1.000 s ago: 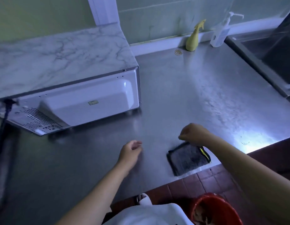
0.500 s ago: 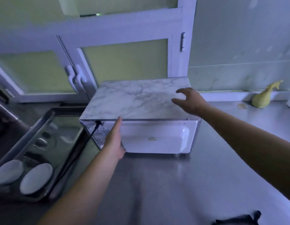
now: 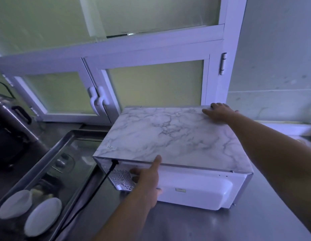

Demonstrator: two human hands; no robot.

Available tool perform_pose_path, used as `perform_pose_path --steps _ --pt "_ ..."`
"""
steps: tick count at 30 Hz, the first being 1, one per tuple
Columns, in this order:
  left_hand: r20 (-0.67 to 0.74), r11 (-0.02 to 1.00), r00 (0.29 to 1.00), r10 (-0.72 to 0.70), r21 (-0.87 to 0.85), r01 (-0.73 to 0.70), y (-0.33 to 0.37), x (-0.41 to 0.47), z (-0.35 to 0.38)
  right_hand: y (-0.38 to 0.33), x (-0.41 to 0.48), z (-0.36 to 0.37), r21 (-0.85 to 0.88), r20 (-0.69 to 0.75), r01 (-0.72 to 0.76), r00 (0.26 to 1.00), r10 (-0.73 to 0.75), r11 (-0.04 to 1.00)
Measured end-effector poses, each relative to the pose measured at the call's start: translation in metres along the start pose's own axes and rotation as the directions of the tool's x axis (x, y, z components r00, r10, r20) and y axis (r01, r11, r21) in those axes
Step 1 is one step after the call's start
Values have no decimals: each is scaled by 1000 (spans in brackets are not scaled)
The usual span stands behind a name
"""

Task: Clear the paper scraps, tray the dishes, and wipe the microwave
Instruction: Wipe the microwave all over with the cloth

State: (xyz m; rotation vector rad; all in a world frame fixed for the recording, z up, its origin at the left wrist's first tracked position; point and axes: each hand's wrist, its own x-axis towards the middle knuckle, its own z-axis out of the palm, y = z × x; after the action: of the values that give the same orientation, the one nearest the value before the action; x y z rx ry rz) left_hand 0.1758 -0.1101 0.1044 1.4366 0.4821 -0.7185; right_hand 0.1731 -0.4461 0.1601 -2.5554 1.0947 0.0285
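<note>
The microwave (image 3: pixel 168 136) stood rear-on upon the counter (image 3: pixel 203 226), its front hidden. The left hand (image 3: pixel 147 181) pressed straight-fingered against the back panel. The right hand (image 3: pixel 219 113) lay flat on the far top corner. The tray (image 3: pixel 52 159), cut off at the left, held two blurred white dishes (image 3: pixel 42 215).

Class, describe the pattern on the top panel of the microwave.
The microwave top has a white marble pattern with grey veining; the head view shows it best.

I see the microwave (image 3: pixel 168 136) has a white top with grey marble veins and a white back. Its power cord (image 3: pixel 97 192) is black. The plates (image 3: pixel 42 216) are white, the tray (image 3: pixel 52 159) silver-grey. The window frame (image 3: pixel 151 49) is white, its glass (image 3: pixel 154 84) pale green.
</note>
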Motion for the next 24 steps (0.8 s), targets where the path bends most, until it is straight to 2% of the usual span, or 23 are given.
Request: perform_pose_path --steps 3,7,11,15,20,24 --pt "-40 997 998 56 -52 -58 -1 3 1 4 6 4 -12 -17 18 1000 -18 1000" --pt "-54 996 995 82 -34 -84 0 8 -2 -2 3 5 -3 -72 -8 997 8 1000" --pt "-21 994 993 112 14 -112 3 11 -14 3 -8 3 9 -68 -30 997 31 1000" --pt "0 985 990 140 105 -139 12 16 -31 11 -26 8 -59 -118 -46 992 39 997" --pt "61 953 982 181 234 -190 34 9 -65 17 -66 15 -212 -141 -160 981 131 964" --pt "162 908 963 214 331 -257 57 18 -107 16 -125 38 -191 -213 -273 949 232 943"
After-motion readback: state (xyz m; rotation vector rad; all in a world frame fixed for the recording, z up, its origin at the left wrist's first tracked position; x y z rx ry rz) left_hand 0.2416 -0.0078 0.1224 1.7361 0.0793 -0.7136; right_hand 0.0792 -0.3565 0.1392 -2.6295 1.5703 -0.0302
